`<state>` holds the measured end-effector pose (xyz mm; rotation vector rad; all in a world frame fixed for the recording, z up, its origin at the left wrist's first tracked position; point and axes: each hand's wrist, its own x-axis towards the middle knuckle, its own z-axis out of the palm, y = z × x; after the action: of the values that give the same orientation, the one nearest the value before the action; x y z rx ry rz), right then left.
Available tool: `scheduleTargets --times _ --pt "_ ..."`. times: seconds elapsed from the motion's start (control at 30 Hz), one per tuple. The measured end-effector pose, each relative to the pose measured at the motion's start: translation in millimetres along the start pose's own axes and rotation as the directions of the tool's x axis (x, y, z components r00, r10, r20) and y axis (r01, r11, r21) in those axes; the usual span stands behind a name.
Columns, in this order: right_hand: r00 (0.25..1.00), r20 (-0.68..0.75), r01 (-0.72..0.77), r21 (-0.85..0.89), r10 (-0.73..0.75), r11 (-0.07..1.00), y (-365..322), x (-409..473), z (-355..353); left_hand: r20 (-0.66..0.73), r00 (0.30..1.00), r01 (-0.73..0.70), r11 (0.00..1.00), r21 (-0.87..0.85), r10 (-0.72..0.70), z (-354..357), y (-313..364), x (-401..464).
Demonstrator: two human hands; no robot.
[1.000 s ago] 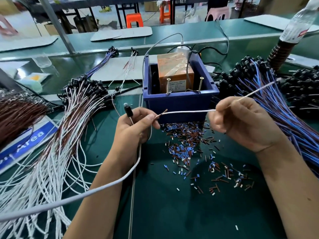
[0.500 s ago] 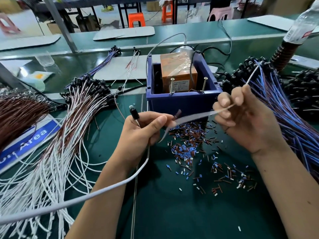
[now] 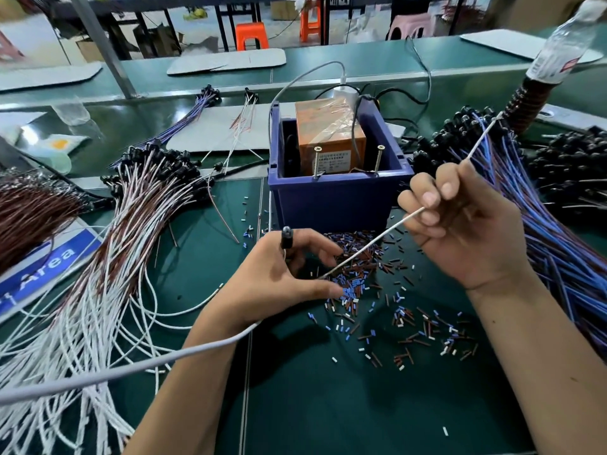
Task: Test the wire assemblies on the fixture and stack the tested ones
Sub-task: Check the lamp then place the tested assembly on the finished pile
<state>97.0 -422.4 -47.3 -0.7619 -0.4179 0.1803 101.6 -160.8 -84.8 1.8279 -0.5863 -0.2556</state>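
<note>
Pinching a white wire in our right hand, we hold its lower end in the curled fingers of our left hand, beside a black connector. Beyond stands the blue fixture box above scattered insulation offcuts.

— What's on the arms?
— Nothing. The left forearm and right forearm are bare to the frame's edge, no sleeve showing.
— Gloves, rings, a watch?
— None on the left hand or right hand. Fingernails are short and unpainted.
</note>
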Motion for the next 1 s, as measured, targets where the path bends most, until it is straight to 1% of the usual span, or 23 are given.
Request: scheduleTargets --times 0.07,0.13,0.17,0.23,0.27,0.33,0.37,0.43,0.53,0.57,0.63,0.67,0.7,0.8,0.97,1.0 --pt "1.0 0.005 -0.005 0.014 0.004 1.0 -0.7 -0.1 -0.3 0.022 1.0 -0.008 0.999 0.04 0.007 0.0 -2.8 -0.2" --pt "1.0 0.012 -0.021 0.007 0.021 1.0 -1.8 -0.7 -1.3 -0.037 0.998 -0.042 0.999 0.005 0.042 2.5 -4.1 0.9" --pt "0.999 0.018 -0.039 -0.009 0.039 0.999 -1.5 -1.0 -1.6 -0.083 0.995 -0.062 0.997 -0.043 0.058 3.2 -2.7 1.2" --pt "0.995 0.035 -0.091 -0.088 0.094 0.992 0.3 -1.8 -2.0 -0.173 0.984 -0.081 0.969 -0.236 0.04 4.7 2.5 1.9" --pt "0.991 0.044 -0.115 -0.158 0.124 0.981 2.5 -1.8 -1.7 -0.204 0.979 -0.085 0.927 -0.364 0.009 3.7 5.2 2.0" --pt "0.983 0.066 -0.146 -0.304 0.173 0.942 8.7 -1.5 -0.5 -0.228 0.973 -0.102 0.799 -0.592 -0.044 -0.1 11.3 2.2" --pt "0.977 0.08 -0.159 -0.358 0.2 0.92 12.4 -1.3 0.2 -0.232 0.971 -0.119 0.732 -0.671 -0.055 -1.6 14.4 1.8" --pt "0.962 0.082 -0.2 -0.436 0.261 0.877 20.4 -0.7 1.3 -0.237 0.97 -0.15 0.628 -0.763 -0.056 -3.9 19.4 1.6" --pt "0.944 -0.013 -0.288 -0.524 0.33 0.802 30.3 1.2 -1.6 -0.247 0.968 -0.185 0.526 -0.83 -0.048 -7.4 26.1 1.0" --pt "0.939 -0.036 -0.302 -0.566 0.343 0.767 33.1 1.7 -3.0 -0.239 0.97 -0.194 0.471 -0.86 -0.036 -8.6 28.1 0.5" --pt "0.929 -0.05 -0.307 -0.66 0.368 0.686 38.8 2.4 -3.0 -0.22 0.975 -0.204 0.331 -0.921 -0.011 -11.0 30.5 0.0" --pt "0.923 -0.044 -0.304 -0.692 0.382 0.655 41.4 2.1 -1.7 -0.217 0.976 -0.205 0.281 -0.937 -0.01 -11.9 30.8 0.1" --pt "0.917 -0.029 -0.299 -0.71 0.397 0.637 44.0 1.7 0.2 -0.22 0.975 -0.208 0.254 -0.945 -0.017 -12.2 30.4 0.4" --pt "0.903 0.04 -0.276 -0.708 0.427 0.65 49.2 -0.2 7.7 -0.247 0.967 -0.225 0.231 -0.946 -0.07 -12.1 29.7 1.7" --pt "0.89 0.178 -0.2 -0.674 0.42 0.711 50.3 -1.9 15.8 -0.281 0.946 -0.258 0.154 -0.954 -0.16 -14.0 28.5 2.8" --pt "0.887 0.199 -0.184 -0.674 0.416 0.716 50.5 -2.2 15.8 -0.282 0.942 -0.257 0.151 -0.955 -0.181 -14.7 27.8 3.4"
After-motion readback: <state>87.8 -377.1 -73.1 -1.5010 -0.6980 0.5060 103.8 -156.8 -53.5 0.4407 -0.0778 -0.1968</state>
